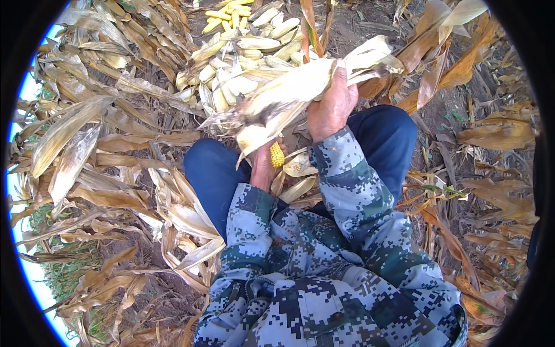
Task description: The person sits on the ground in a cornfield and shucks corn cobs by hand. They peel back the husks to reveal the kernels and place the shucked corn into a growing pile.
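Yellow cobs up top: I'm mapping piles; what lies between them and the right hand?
In the head view, husk-covered ears, then the held husk.

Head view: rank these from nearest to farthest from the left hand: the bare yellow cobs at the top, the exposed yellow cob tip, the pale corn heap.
From the left hand:
1. Exposed yellow cob tip, close on its right
2. Pale corn heap, ahead
3. Bare yellow cobs, at the heap's far end
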Available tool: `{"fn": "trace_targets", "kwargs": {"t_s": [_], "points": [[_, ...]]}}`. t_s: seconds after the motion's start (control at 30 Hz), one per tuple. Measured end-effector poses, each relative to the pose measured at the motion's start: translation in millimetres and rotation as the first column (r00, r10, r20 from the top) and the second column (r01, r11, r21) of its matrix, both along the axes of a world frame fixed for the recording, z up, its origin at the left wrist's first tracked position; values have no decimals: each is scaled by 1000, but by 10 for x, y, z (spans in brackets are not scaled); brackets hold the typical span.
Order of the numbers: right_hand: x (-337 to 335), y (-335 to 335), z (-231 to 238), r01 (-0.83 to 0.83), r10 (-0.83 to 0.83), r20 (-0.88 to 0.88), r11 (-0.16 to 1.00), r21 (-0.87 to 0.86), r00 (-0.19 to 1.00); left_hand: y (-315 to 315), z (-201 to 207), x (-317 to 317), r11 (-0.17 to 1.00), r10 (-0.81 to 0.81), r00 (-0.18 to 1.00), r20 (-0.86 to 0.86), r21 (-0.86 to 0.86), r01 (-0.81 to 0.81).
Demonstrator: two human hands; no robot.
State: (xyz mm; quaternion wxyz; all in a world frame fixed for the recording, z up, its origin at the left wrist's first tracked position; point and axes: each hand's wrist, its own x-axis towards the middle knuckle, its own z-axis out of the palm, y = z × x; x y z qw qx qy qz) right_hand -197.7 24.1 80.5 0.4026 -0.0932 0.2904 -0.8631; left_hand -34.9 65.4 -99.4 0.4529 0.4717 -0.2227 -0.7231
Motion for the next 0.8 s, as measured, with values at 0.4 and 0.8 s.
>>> {"fn": "trace_targets", "kwargs": {"t_s": [0.4, 0.8], "points": [[1545, 705, 540, -788, 332, -926, 514, 339, -182, 210, 350, -222, 996, -77, 992, 97, -46, 82], [-325, -3, -918, -355, 687, -639, 726, 589, 346, 266, 480, -349, 964, -239, 960, -147, -156, 216]]}}
